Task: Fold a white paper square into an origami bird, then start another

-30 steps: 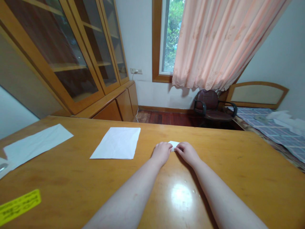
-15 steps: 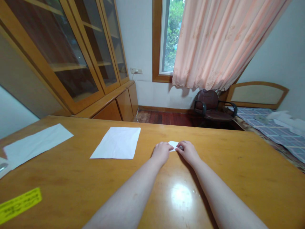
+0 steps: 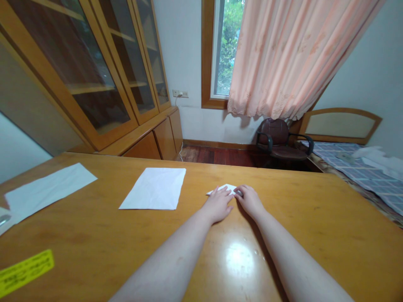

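Left hand: fingers spread, laid on folded white paper. Right hand: fingers curled at the paper's right edge; whether pinching, cannot tell. Step in hand, apparently: flattening a fold; next move likely calls for steady pressure. Left of both hands: white sheet. Beneath: wooden table.

Illumination is moderate. Daylight enters through the window. A saturated glare spot marks the polished tabletop; a narrow dark shadow follows the inner edge of the right forearm. The floor and chair appear dim. The cabinet glass carries reflections. Wide-angle distortion tilts uprights toward the edges. Fine detail is soft; lettering on the yellow label is blurred and unreadable.
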The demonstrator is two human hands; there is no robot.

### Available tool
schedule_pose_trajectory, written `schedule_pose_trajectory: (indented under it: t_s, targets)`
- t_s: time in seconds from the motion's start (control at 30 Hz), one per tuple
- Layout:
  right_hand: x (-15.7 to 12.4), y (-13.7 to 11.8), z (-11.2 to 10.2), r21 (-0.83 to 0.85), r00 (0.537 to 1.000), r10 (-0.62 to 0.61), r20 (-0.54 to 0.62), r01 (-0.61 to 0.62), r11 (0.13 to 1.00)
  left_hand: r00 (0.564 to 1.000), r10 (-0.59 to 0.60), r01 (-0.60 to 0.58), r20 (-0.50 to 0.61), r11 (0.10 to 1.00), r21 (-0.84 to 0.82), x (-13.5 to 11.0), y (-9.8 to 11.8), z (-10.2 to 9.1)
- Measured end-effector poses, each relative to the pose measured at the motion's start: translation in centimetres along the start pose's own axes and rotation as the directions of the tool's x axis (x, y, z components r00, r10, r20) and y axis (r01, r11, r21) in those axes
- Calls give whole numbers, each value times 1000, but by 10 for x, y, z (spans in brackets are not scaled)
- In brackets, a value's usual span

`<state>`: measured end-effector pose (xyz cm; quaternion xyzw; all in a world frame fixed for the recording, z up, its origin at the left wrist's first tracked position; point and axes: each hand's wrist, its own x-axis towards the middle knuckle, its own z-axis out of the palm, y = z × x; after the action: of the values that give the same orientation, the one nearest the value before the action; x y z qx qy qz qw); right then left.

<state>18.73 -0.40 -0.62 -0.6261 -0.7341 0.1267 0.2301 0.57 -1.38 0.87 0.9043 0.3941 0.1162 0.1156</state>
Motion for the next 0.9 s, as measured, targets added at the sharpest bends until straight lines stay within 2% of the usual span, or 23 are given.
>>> schedule_pose_trajectory:
  t_s: [0.07, 0.27, 0.6, 0.9]
  targets:
    - [1, 1, 0, 6, 1000, 0, -3, 0, 1000, 999, 18, -19, 30, 1000, 2, 0, 1, 0]
    - [2, 3, 3, 9, 1000, 11, 1, -11, 1000, 997, -23, 21, 74, 1000, 21, -1, -1, 4]
    - [2, 4, 4, 5, 999, 31, -17, -31, 1000, 995, -66, 60, 72, 996, 71, 0, -7, 17]
    - [2, 3, 2, -2, 999, 38, -11, -38, 999, 992, -88, 78, 87, 991, 108, 0, -2, 16]
